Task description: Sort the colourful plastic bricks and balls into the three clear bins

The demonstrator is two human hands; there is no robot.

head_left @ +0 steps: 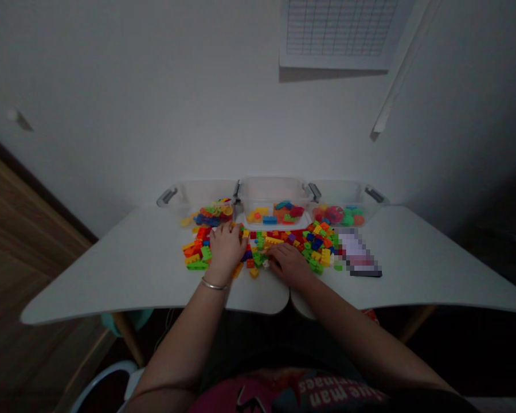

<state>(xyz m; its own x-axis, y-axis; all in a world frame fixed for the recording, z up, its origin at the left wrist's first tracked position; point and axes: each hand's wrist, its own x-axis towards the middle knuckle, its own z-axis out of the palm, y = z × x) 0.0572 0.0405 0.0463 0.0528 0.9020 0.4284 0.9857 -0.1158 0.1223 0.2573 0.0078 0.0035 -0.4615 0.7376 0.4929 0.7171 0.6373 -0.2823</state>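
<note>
A spread of colourful toy building bricks (275, 242) in red, yellow, green, blue and orange lies on the white table in front of me. My left hand (227, 246), with a silver bangle on the wrist, rests palm down over the left part of the pile, its fingers apart. Lower and to the right, my right hand (290, 263) reaches in from the side. Its bent fingertips are at a green brick (258, 259), and a small white piece (265, 264) lies by the thumb. Whatever is under the palms is hidden.
Along the wall stand three clear bins: a left bin (206, 188), a middle bin (275, 189) and a right bin (341, 189), each with coloured pieces inside. A blurred phone (359, 252) lies right of the bricks. Two tabletops (146, 275) meet at a front gap.
</note>
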